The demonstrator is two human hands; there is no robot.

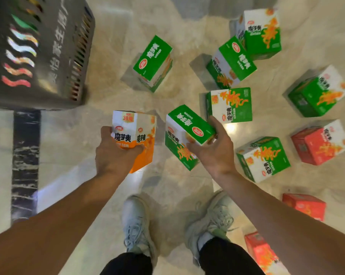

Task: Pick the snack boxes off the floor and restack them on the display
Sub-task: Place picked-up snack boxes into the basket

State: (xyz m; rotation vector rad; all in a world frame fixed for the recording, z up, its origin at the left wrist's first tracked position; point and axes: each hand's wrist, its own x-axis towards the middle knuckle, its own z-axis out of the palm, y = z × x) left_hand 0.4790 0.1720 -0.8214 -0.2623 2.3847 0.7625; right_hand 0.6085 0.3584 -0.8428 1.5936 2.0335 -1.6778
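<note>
In the hands (pixel 116 147), an orange box (pixel 137 135) and a green box (pixel 184 135).

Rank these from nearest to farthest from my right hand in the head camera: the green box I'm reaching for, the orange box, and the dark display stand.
1. Green box: right at the right hand, fingers around its near corner.
2. Orange box: to the left, held in the left hand.
3. Dark display stand: far upper left, on the floor.
</note>
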